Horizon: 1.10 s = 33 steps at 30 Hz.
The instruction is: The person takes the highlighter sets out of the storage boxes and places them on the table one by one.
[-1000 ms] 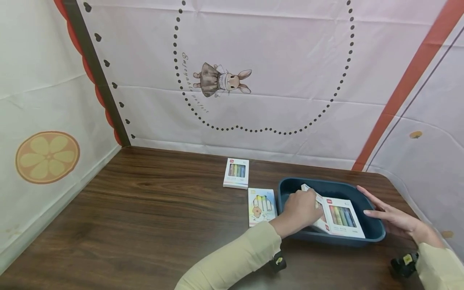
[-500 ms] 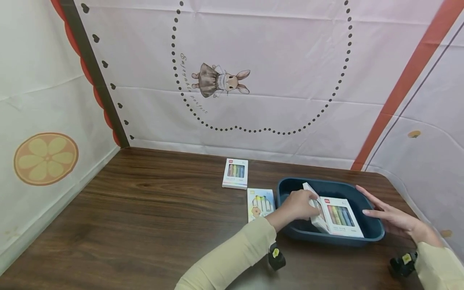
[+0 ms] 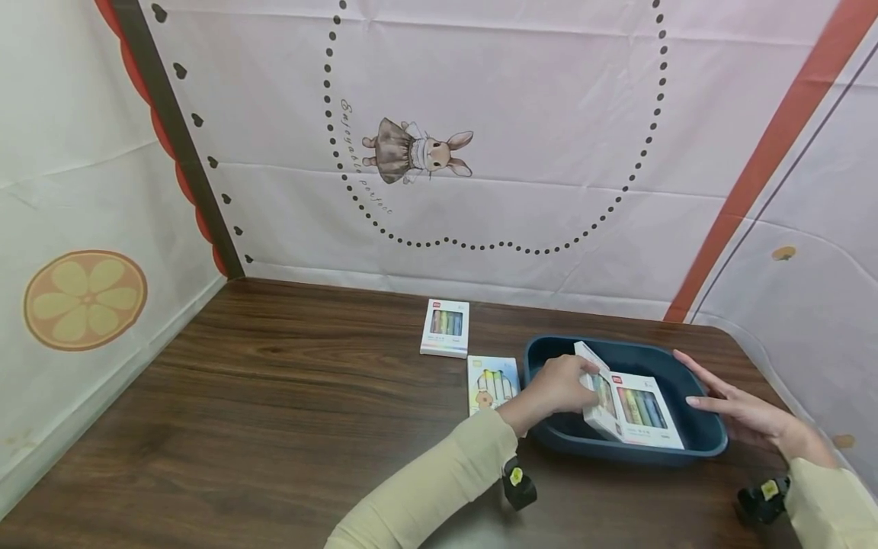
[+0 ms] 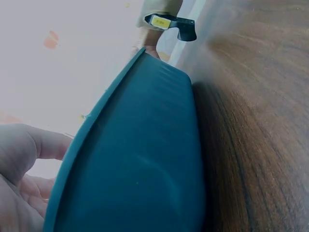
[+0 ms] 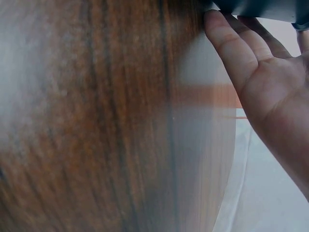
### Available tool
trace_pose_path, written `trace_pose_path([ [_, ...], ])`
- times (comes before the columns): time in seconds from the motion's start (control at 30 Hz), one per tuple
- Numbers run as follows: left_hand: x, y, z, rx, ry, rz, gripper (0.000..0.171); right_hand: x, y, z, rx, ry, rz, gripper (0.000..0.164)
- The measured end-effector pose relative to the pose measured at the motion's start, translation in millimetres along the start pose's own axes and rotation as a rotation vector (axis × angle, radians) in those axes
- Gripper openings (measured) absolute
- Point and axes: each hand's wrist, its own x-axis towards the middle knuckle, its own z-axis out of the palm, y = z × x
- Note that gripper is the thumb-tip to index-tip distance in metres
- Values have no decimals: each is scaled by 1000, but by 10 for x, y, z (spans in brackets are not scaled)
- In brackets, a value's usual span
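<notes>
My left hand (image 3: 559, 385) reaches into a dark blue plastic bin (image 3: 586, 448) and holds a white crayon box (image 3: 606, 400) by its left side. That box stands tilted, its window facing up and right. Against it on the right rests another crayon box (image 3: 645, 412), with coloured sticks showing through its window. My right hand (image 3: 748, 412) is at the bin's right end, fingers extended along the outer wall and thumb tip over the rim. In the right wrist view, the fingers (image 5: 236, 46) touch the bin's underside edge. The left wrist view shows mostly the bin's outer wall (image 4: 140, 145).
Left of the bin lies a box with a bear print (image 3: 492, 385), partly covered by my left forearm. Farther back is another white crayon box (image 3: 445, 328). The brown wooden table (image 3: 274, 427) meets printed cloth walls (image 3: 549, 137) at the back and sides.
My left hand has shifted slightly left, its fingers now at the side of the tilted crayon box. The box on the right has slid a little left. My right hand has stayed put.
</notes>
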Motion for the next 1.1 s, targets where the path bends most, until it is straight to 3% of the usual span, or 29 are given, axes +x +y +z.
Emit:
trace_pose_path([
  [0.1, -11, 0, -19, -53, -1, 3, 40, 2, -6, 0, -5, 8, 9, 74],
  [0.33, -34, -27, -49, -303, -11, -26, 39, 6, -23, 7, -29, 20, -10, 76],
  [0.67, -85, -67, -122, -467, -58, -41, 39, 9, 3, 14, 6, 7, -16, 74],
  [1.1, -156, -96, -197, -530, -53, -42, 38, 6, 12, 20, 19, 7, -4, 73],
])
